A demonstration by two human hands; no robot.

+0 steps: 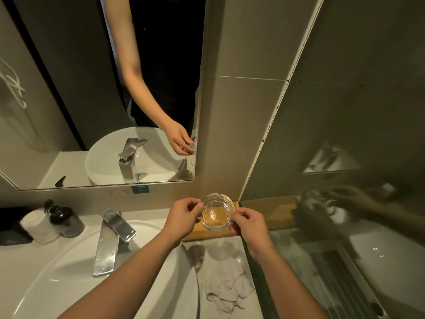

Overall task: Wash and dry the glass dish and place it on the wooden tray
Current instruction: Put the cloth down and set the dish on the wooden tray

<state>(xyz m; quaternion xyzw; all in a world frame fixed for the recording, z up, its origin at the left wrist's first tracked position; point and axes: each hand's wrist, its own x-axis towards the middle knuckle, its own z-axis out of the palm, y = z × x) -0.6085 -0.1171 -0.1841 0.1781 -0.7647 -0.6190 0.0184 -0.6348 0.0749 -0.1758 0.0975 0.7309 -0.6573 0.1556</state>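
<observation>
Glass dish (216,211) sits between your 2 hands above the wooden tray (202,231) at the tabletop's back corner. Your left hand (182,218) pinches its left rim, your right hand (249,223) its right; each grip is closed on glass.

No text, brand or number can be read here. A small teal sticker (140,189) sits on the wall just under the mirror (69,111), at about 10 o'clock from the glass dish (216,212); it bears a pale mark too small and blurred to make out. To its left, two faint orange patches on the same wall are equally illegible. The dark pump bottle (60,215) at 9 o'clock on the counter (87,217) shows no legible label
</observation>
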